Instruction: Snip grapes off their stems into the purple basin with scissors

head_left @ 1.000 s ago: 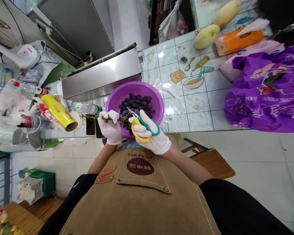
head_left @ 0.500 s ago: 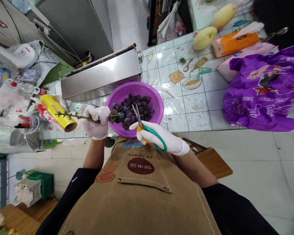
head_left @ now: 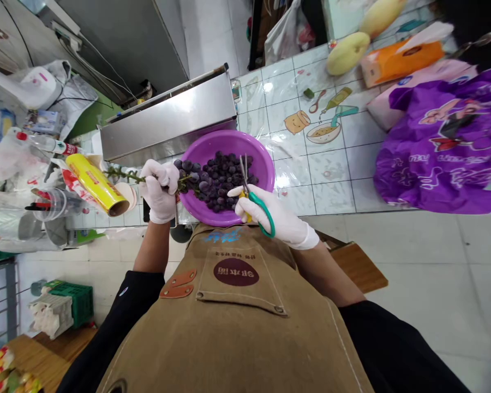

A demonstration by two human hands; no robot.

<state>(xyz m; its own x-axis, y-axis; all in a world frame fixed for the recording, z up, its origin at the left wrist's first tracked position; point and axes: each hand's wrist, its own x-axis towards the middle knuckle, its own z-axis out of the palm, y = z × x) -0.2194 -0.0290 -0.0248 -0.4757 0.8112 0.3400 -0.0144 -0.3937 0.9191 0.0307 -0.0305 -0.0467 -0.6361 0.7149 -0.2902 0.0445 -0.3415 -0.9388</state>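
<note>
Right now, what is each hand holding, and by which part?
Left hand grips the grape stem mid-length; right hand holds the scissors by their handles.

left hand (head_left: 160,188): white glove, ended at the wrist | right hand (head_left: 276,218): white glove, cuff bunched | sleeves: black, short | apron (head_left: 229,322): tan canvas, chest pocket, maroon oval patch with pale lettering, two orange leather tabs, metal rivets, blue print near its top

Count, head view: 2 gloved hands, left (head_left: 160,188) and right (head_left: 270,215). 1 pair of scissors (head_left: 253,199). 1 purple bowl (head_left: 265,164). 1 grape stem (head_left: 125,176). Loose grapes (head_left: 223,177): too many to count. 2 pale melons (head_left: 347,53) (head_left: 379,16). 1 yellow wrap roll (head_left: 96,185). 1 purple bag (head_left: 442,147).
</note>
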